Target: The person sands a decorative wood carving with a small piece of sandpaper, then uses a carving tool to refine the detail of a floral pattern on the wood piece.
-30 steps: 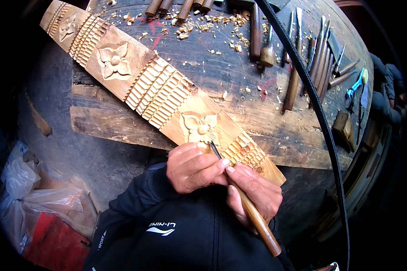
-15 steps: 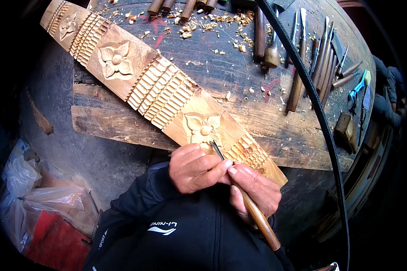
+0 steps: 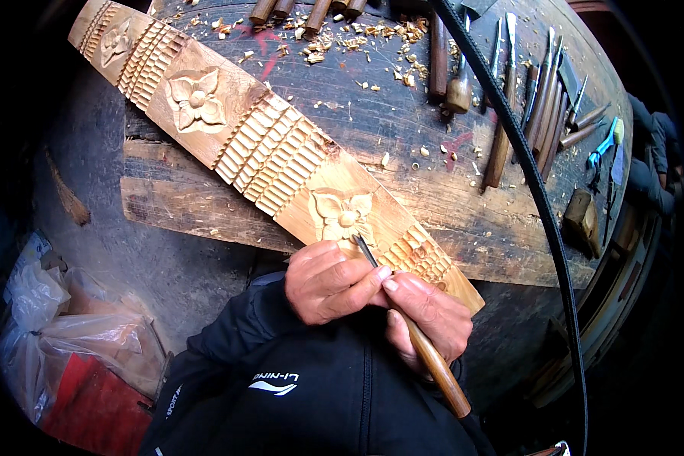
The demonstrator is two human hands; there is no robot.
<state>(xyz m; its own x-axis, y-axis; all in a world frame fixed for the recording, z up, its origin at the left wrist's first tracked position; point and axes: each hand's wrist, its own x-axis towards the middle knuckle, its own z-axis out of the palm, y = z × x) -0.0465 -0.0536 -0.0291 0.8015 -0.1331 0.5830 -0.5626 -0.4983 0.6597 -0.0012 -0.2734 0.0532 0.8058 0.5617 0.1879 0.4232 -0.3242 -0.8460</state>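
A long pale wooden board (image 3: 391, 201) lies slantwise across the bench, carved with bands of notches and four-petalled flowers. Both my hands are closed on one carving chisel (image 3: 431, 363) with a brown wooden handle. Its dark steel blade meets the lower petals of the nearest carved flower (image 3: 346, 216). My left hand (image 3: 333, 285) pinches the blade end and rests by the board's near edge. Around the upper handle wraps my right hand (image 3: 433, 315), its thumb close to the left fingertips. The handle's butt sticks out below toward my dark jacket.
Several chisels (image 3: 539, 114) lie on the dark workbench (image 3: 342, 114) at right, with wood shavings (image 3: 319, 49) behind the board. A black cord (image 3: 536, 182) hangs across the right side. Plastic bags (image 3: 91, 334) lie at lower left. Another person (image 3: 657, 152) shows partly at far right.
Almost nothing differs. The board and both hands sit a hair further right in the picture, and the chisel's handle end is slightly higher.
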